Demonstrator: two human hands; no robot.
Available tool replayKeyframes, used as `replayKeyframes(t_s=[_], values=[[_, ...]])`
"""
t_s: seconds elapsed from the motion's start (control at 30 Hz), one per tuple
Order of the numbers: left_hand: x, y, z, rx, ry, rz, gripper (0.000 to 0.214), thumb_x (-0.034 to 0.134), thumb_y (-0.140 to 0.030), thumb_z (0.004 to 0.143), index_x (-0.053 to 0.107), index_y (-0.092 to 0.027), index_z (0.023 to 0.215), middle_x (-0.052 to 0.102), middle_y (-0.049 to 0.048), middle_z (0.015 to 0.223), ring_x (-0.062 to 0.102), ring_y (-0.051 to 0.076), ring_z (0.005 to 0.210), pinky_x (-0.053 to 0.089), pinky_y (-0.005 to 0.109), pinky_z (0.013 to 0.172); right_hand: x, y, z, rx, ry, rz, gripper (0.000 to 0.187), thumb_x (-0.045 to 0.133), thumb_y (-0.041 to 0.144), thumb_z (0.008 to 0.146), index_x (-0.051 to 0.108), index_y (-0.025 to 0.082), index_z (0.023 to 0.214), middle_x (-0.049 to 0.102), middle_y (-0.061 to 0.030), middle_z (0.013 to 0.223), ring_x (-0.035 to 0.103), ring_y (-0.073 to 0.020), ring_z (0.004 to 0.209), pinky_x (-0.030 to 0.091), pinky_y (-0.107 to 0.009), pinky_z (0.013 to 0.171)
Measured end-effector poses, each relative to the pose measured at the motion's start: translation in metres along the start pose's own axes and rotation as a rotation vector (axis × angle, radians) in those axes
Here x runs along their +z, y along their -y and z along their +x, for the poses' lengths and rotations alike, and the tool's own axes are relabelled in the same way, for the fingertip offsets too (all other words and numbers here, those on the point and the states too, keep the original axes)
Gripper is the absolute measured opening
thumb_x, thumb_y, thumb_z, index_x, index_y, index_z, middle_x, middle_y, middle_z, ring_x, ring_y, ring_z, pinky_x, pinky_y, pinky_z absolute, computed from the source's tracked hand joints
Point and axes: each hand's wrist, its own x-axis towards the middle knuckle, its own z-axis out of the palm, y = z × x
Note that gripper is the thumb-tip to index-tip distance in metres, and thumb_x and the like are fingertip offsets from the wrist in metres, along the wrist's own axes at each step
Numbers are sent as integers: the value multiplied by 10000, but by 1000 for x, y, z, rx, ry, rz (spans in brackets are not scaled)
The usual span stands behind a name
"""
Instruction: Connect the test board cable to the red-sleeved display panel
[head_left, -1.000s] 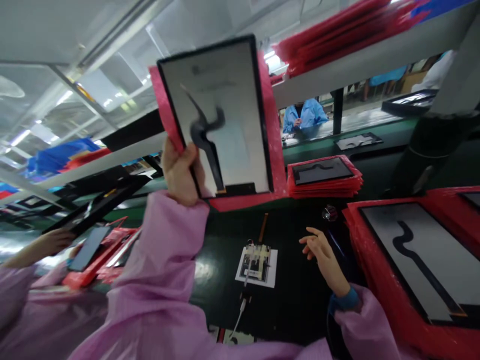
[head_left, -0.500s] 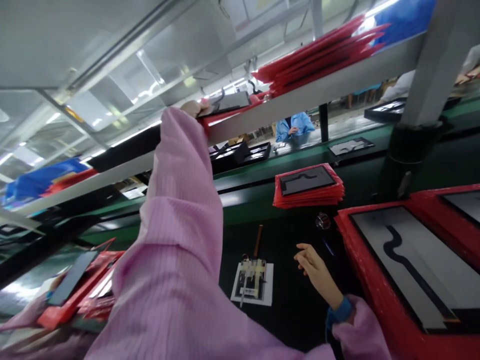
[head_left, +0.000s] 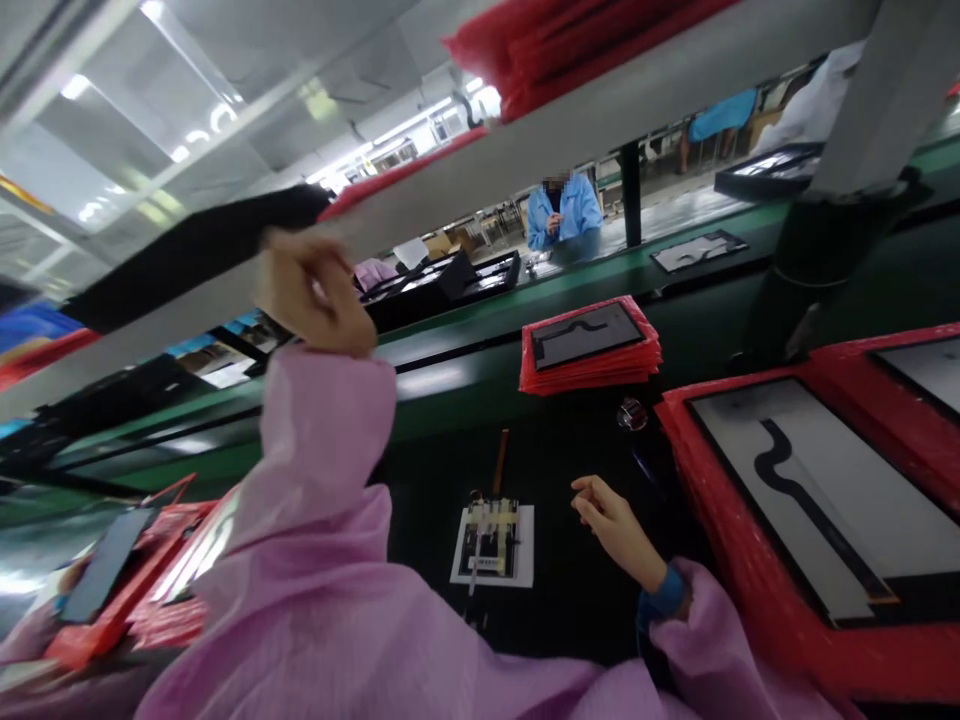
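Observation:
My left hand [head_left: 311, 290] is raised just below the grey overhead shelf [head_left: 600, 120], blurred, with its fingers curled and nothing seen in them. The red sheet with the panel that it carried earlier is out of it; a thin red edge [head_left: 397, 172] shows on the shelf above it. My right hand [head_left: 611, 520] hovers low over the black table, fingers loosely spread and empty. Left of it a small test fixture [head_left: 491, 540] sits on a white card. To its right lies a white panel with a black flex cable [head_left: 817, 500] on a stack of red sheets [head_left: 712, 480].
A smaller red stack topped by a dark panel [head_left: 592, 350] lies beyond the fixture. More red sheets [head_left: 570, 40] are piled on the shelf. A black post [head_left: 817, 260] stands at right. A person in blue [head_left: 561, 210] works across the green belt. Another worker's dark panel [head_left: 105, 575] is at lower left.
My left hand lifted the panel on its red sheet up onto the overhead shelf, let it go, and has drawn back down. My right hand stayed low over the table.

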Motion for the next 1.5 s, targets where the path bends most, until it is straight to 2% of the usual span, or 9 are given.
replayKeyframes(t_s=[0.1,0.17,0.27,0.4,0.53,0.73,1.1,1.37,1.5], values=[[12,22,-87,-121,297,28,100,646,-175,844,736,-200,879,625,-1,707,585,146,665,504,273,757,3,-3,0,3,11,-21,283,531,419,827,621,215,1001,581,5,792,547,-135,685,428,-271,616],[33,44,-132,-645,581,37,154,633,-134,860,735,-223,935,668,1,808,625,140,786,483,238,792,4,-5,0,2,14,-36,265,536,412,825,620,218,986,581,8,785,543,-134,683,434,-281,646],[65,78,-180,-939,716,81,74,673,-112,833,704,-168,797,662,28,737,653,171,793,496,258,779,4,-7,2,3,9,-64,242,535,380,829,620,217,986,596,3,797,547,-139,695,434,-290,668],[90,109,-216,-1207,816,63,192,669,-238,912,648,-118,764,644,23,693,644,155,678,539,303,704,1,-7,5,8,-1,-99,222,527,333,836,623,207,992,618,-3,816,580,-146,731,449,-296,705],[101,120,-224,-1294,772,-2,209,647,-304,958,651,-104,899,670,26,795,642,117,698,557,269,678,-1,-6,6,12,-13,-132,205,524,304,845,627,203,991,635,-6,834,585,-142,727,449,-290,699],[109,130,-212,-1313,629,16,144,655,-253,952,643,-110,942,648,9,839,615,105,699,545,245,643,0,-4,6,-7,-8,-172,159,521,262,860,623,207,968,636,8,810,557,-125,685,436,-273,678],[108,137,-203,-1341,387,-75,226,610,-337,983,630,-112,984,621,9,831,577,88,657,516,219,587,0,-2,5,-15,-2,-225,137,520,212,874,620,196,966,646,3,815,587,-124,693,436,-259,665],[97,143,-219,-1284,386,71,72,628,-197,889,609,-153,836,557,-22,657,557,103,599,480,203,558,1,6,3,9,12,-363,156,508,153,910,619,183,1016,670,-13,869,591,-116,723,449,-252,702],[89,154,-215,-1224,464,141,101,689,-179,753,603,-177,699,566,0,600,608,163,632,509,249,586,16,34,-25,-25,45,-489,190,528,126,900,624,173,1057,678,-57,972,614,-158,864,448,-287,767]])
